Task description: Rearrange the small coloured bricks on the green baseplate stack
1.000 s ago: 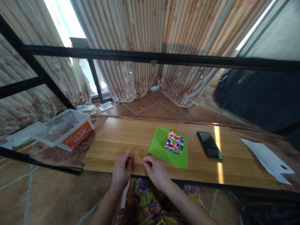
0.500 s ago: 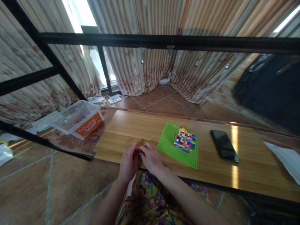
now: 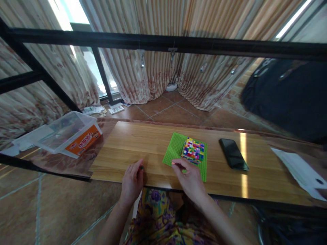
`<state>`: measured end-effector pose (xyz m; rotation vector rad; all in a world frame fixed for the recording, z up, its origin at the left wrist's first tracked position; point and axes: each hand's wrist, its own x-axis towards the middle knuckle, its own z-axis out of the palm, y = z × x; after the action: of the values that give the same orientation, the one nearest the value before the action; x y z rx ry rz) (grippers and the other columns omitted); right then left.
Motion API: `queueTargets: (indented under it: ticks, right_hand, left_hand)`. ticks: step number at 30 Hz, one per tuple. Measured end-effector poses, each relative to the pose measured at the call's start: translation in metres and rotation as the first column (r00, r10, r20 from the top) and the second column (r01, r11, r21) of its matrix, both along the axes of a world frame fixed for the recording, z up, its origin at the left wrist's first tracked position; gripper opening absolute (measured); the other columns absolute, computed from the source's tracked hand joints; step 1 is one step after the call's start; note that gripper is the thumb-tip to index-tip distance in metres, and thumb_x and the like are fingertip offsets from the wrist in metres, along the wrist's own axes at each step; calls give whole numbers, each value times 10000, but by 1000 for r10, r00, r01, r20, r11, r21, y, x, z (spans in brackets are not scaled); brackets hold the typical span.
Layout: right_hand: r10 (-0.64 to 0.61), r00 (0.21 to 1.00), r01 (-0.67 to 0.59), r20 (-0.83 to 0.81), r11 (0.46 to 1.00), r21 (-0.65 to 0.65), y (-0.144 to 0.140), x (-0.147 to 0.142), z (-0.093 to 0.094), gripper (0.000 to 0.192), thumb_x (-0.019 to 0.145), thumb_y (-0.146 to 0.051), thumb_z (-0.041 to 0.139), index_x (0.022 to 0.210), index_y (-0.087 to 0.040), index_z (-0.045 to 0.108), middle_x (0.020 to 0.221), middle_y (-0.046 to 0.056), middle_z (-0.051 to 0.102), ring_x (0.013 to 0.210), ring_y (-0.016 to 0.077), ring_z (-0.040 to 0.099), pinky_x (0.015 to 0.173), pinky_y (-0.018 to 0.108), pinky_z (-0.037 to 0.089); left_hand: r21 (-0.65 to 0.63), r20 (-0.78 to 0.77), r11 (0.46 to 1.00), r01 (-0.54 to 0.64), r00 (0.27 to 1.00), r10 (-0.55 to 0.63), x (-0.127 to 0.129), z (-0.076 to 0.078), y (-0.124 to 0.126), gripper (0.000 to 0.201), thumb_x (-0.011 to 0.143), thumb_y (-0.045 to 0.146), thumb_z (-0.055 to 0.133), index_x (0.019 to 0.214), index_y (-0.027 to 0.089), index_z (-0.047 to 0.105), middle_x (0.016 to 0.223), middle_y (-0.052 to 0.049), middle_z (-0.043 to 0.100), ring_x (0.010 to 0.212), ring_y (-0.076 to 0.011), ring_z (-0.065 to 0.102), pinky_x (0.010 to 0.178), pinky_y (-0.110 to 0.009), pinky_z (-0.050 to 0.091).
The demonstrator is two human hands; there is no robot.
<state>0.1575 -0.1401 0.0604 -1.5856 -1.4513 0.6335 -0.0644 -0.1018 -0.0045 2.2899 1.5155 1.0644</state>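
My left hand (image 3: 133,178) rests near the front edge of the wooden table, its fingers curled together. A dark spot shows at its fingertips, too small to name. My right hand (image 3: 190,177) reaches over the near part of a green studded baseplate (image 3: 170,153), thumb and fingers pinched. Between those fingertips is a small orange-red piece (image 3: 174,163), its shape unclear. Just beyond the right hand, a square block of many-coloured toy bricks (image 3: 193,149) stands on the baseplate. My right fingers partly hide the plate's front.
A black phone (image 3: 233,154) lies on the table (image 3: 133,139) to the right, with a white sheet (image 3: 301,170) past it. On the left stands a clear plastic box (image 3: 68,131) with an orange label. A black metal bar (image 3: 153,42) crosses beyond the table, before the curtains.
My hands were together around a small red piece and have moved apart. The right hand has shifted right to the baseplate. The whole view has moved slightly leftward.
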Motion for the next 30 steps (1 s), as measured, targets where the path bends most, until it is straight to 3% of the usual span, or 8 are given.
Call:
queueTargets:
  ticks: [7, 18, 23, 30]
  right_hand:
    - [-290, 915, 278, 281, 957, 83, 8, 56, 1, 240, 865, -329, 498, 923, -206, 696, 955, 61, 680, 848, 182, 607, 758, 309, 456]
    - [-268, 805, 243, 529, 963, 118, 28, 53, -1, 221, 877, -243, 483, 950, -215, 690, 949, 55, 682, 887, 204, 558, 819, 344, 413]
    - [-273, 828, 242, 490, 962, 128, 28, 53, -3, 218, 863, -219, 490, 956, -208, 687, 967, 56, 689, 900, 205, 570, 848, 346, 414]
    - [-315, 911, 304, 266, 949, 82, 24, 55, 1, 240, 833, -249, 505, 985, -200, 684, 939, 49, 706, 822, 182, 611, 790, 322, 453]
  left_hand:
    - [59, -45, 998, 24, 999, -21, -2, -2, 3, 301, 887, 203, 455, 1167, 162, 556, 1045, -99, 653, 962, -211, 608, 865, -367, 505]
    - [93, -71, 995, 32, 997, -25, -2, 1, 5, 293, 894, 226, 449, 1144, 139, 573, 1006, -111, 657, 933, -219, 612, 841, -367, 508]
    - [82, -74, 996, 28, 997, -22, -1, -1, 6, 291, 895, 224, 447, 1145, 142, 572, 994, -110, 657, 932, -219, 611, 840, -366, 506]
    - [69, -65, 997, 26, 998, -21, 0, 1, 4, 293, 896, 233, 454, 1157, 156, 566, 1020, -104, 653, 942, -215, 604, 854, -370, 503]
